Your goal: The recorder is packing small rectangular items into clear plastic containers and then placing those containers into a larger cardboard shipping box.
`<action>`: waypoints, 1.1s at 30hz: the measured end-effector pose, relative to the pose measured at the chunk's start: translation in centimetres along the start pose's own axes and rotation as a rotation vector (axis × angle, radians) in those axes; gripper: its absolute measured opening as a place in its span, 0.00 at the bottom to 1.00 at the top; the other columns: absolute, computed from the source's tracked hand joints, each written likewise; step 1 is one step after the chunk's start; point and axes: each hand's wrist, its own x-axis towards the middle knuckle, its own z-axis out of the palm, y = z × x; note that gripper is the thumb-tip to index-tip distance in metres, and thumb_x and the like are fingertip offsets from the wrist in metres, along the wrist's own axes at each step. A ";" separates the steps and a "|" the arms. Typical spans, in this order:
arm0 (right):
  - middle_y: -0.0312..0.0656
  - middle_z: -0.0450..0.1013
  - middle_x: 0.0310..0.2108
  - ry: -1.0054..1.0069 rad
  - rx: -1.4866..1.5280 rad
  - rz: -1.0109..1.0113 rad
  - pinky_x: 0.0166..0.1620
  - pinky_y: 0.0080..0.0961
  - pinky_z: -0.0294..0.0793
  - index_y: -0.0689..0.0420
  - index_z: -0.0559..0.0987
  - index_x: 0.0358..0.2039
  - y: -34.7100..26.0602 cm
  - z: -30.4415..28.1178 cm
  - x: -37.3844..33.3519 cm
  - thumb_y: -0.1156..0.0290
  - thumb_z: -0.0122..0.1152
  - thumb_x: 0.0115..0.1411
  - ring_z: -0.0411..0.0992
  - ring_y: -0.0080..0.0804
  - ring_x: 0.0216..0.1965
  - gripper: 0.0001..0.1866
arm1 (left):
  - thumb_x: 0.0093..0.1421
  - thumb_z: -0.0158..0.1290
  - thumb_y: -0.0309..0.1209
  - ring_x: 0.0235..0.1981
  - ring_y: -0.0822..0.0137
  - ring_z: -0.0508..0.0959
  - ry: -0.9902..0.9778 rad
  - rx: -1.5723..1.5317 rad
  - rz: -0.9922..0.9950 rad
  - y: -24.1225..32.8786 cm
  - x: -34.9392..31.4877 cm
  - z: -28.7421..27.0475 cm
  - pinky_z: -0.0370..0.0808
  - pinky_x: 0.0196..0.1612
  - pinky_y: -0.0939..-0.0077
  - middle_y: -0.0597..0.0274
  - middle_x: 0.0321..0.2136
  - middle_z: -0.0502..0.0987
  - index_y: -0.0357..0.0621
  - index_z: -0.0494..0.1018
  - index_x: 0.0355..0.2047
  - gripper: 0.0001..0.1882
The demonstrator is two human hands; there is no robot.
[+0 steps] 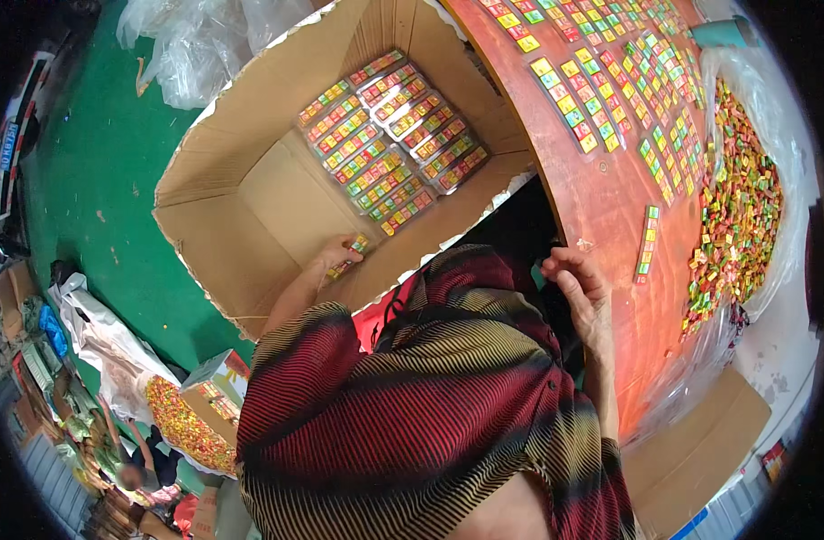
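My left hand (pixel 335 256) reaches down inside a large cardboard box (pixel 205 209) and is closed on a short strip of small colourful packs (pixel 359 243). Part of that strip is hidden by my fingers. Beyond it, many similar strips (pixel 358 148) lie in neat rows, covering the far and right part of the box floor. At the edge of the red table, my right hand (pixel 578 290) is loosely curled with thumb and fingers apart, and nothing shows in it. The nearest thing to it is a single strip (pixel 646 243) lying on the tabletop.
On the red table (pixel 588 202), more strips (pixel 601 94) lie in rows beyond a heap of loose small packs (pixel 736 202) on clear plastic. Left of me, a green floor (pixel 97 207) holds plastic sheeting (pixel 191 45), another colourful heap (pixel 187 418) and a person (pixel 142 472).
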 end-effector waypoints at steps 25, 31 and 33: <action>0.36 0.70 0.30 0.331 -0.367 -0.129 0.37 0.17 0.68 0.63 0.72 0.38 -1.6 -4.1 -3.1 0.76 0.49 0.57 0.68 0.21 0.31 0.09 | 0.55 0.43 0.45 0.44 0.52 0.68 0.302 -0.060 0.161 -5.2 2.5 0.0 0.67 0.43 0.59 0.44 0.43 0.67 0.37 0.63 0.43 0.24; 0.46 0.66 0.36 0.819 -1.057 -0.180 0.38 0.32 0.66 0.59 0.70 0.40 2.1 -10.4 -2.3 0.71 0.56 0.51 0.66 0.39 0.35 0.15 | 0.60 0.40 0.43 0.45 0.54 0.69 1.058 0.421 0.427 5.5 -1.7 -3.0 0.66 0.47 0.64 0.45 0.44 0.69 0.32 0.64 0.46 0.25; 0.47 0.65 0.40 0.724 -1.174 -0.215 0.42 0.36 0.64 0.56 0.67 0.45 2.2 -8.8 -0.8 0.68 0.60 0.48 0.63 0.44 0.40 0.22 | 0.60 0.42 0.36 0.42 0.54 0.69 1.072 0.198 0.557 11.9 -7.1 -3.4 0.66 0.44 0.63 0.46 0.41 0.69 0.33 0.64 0.45 0.19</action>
